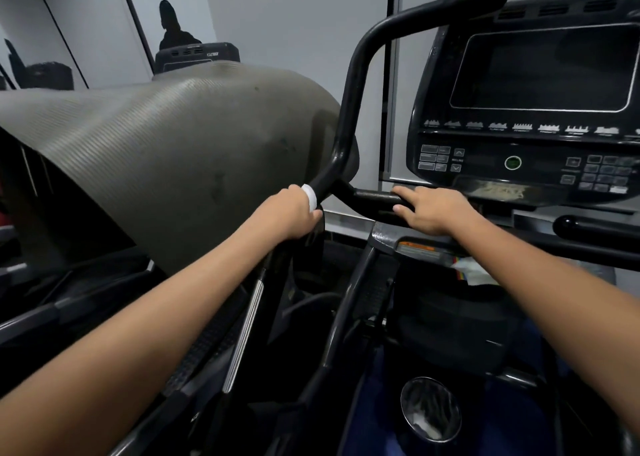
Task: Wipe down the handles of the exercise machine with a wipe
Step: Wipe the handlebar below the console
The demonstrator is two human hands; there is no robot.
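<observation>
A black curved handle rises from the machine's frame and bends right toward the top of the console. My left hand grips the lower part of this handle with a white wipe wrapped round the bar; only a strip of the wipe shows past my fingers. My right hand holds the short horizontal bar below the console, fingers over the top and thumb underneath.
A grey ribbed mat hangs draped to the left of the handle. Another black grip juts out at the right below the console. A cup holder sits low in the frame. White wall panels stand behind.
</observation>
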